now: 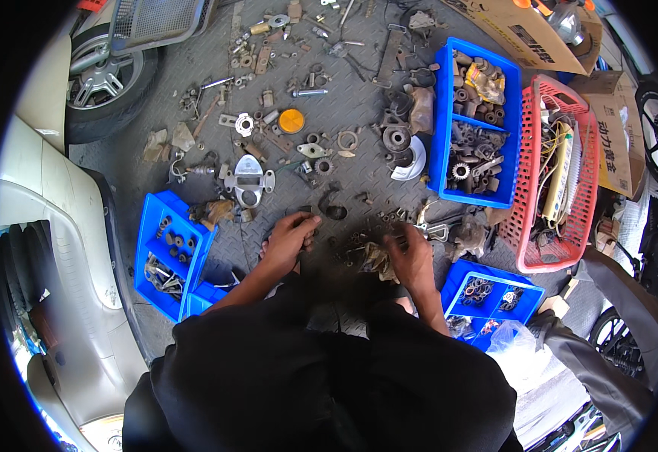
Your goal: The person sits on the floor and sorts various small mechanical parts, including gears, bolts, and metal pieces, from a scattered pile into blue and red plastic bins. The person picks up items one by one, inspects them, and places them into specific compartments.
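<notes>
My left hand (291, 237) is over the chequered metal floor with its fingers curled together; whether something small is between them cannot be made out. My right hand (411, 254) reaches down at a pile of small metal parts (388, 220), beside a crumpled, dirty plastic bag (378, 260); its fingertips are partly blurred by a dark smudge. Beyond my left hand lie a silver metal bracket (249, 181), a toothed gear (324, 166) and an oval flange (314, 150). An orange round reflector (291, 121) lies farther off. A curved white metal plate (411, 161) rests near the large blue bin.
Blue divided bins of parts stand at the left (142, 248), right (439, 141) and lower right (532, 294). A red plastic basket (526, 226) holds a power strip. Cardboard boxes (605, 124), a wheel (103, 85) and another person's trousered legs (617, 305) are at the sides.
</notes>
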Demonstrator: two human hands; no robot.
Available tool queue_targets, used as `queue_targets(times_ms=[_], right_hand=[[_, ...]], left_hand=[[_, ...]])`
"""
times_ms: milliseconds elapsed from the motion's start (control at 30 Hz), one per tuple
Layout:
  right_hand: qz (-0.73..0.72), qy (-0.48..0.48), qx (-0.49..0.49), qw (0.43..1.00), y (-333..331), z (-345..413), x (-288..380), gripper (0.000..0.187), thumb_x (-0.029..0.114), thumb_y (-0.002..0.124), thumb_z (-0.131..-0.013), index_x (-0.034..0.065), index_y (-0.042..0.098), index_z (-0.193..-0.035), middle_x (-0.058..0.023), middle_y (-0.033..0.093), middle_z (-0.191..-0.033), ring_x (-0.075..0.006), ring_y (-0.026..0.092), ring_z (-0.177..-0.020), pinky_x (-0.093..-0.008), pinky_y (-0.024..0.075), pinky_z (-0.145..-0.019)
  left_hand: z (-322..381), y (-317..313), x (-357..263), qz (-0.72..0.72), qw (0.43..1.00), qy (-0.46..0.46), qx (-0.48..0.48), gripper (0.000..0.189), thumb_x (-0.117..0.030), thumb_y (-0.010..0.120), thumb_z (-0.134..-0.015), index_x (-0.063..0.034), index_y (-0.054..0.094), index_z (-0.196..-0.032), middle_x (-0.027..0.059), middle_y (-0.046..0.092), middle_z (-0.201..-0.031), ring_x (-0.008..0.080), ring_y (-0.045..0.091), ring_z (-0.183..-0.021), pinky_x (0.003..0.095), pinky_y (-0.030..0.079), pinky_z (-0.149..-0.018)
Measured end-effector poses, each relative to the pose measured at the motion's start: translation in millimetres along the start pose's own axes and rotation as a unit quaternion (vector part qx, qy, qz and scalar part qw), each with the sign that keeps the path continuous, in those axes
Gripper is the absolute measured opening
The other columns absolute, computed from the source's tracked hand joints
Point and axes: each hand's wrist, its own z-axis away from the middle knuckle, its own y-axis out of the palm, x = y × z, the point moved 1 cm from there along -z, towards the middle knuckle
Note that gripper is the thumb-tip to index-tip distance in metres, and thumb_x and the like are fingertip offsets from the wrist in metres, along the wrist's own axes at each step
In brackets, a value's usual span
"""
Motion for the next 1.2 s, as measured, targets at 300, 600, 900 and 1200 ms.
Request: queue_targets(times_ms=[300, 600, 900, 1200], right_hand=[[0.100, -0.128, 0.132, 0.978, 16, -12, 26, 0.038, 0.022, 0.080, -0.094, -0.0008, 0.067, -0.121, -0.0263, 0.071, -0.109, -0.0508, 0.068, -0.103, -0.0571, 0.0544, -0.094], [0.139, -0.189, 0.090, 0.968, 57, -154, 93, 0.035, 0.018, 0.076, -0.096, 0.0004, 0.067, -0.125, -0.0263, 0.071, -0.113, -0.0482, 0.069, -0.114, -0.0547, 0.0578, -0.093], [0.113, -0.153, 0.084, 0.978, 95, -140, 89, 0.041, 0.021, 0.080, -0.094, 0.0034, 0.064, -0.127, -0.0254, 0.070, -0.121, -0.0482, 0.070, -0.112, -0.0558, 0.0579, -0.093], [0.013, -0.162, 0.072, 0.984, 105, -130, 83, 0.038, 0.009, 0.077, -0.084, 0.0002, 0.066, -0.119, -0.0278, 0.071, -0.117, -0.0519, 0.070, -0.105, -0.0560, 0.0578, -0.090]], left_hand=[[-18, 2, -35, -0.223, 0.955, 0.174, -0.085, 0.027, -0.018, 0.080, -0.101, -0.0036, 0.074, -0.123, -0.0017, 0.060, -0.078, 0.0060, 0.051, -0.066, 0.0290, 0.043, -0.058], [-62, 10, -131, -0.541, 0.760, 0.318, -0.169, 0.037, -0.022, 0.081, -0.093, -0.0086, 0.076, -0.128, 0.0254, 0.078, -0.100, 0.0459, 0.075, -0.095, 0.0521, 0.058, -0.085], [-60, -4, -109, -0.460, 0.822, 0.275, -0.194, 0.028, -0.024, 0.088, -0.089, -0.0025, 0.078, -0.105, 0.0181, 0.077, -0.084, 0.0311, 0.075, -0.076, 0.0420, 0.057, -0.073], [-43, -27, -77, -0.185, 0.930, 0.227, -0.222, 0.028, -0.023, 0.087, -0.095, 0.0023, 0.076, -0.101, 0.0041, 0.068, -0.075, 0.0129, 0.057, -0.060, 0.0325, 0.048, -0.057]])
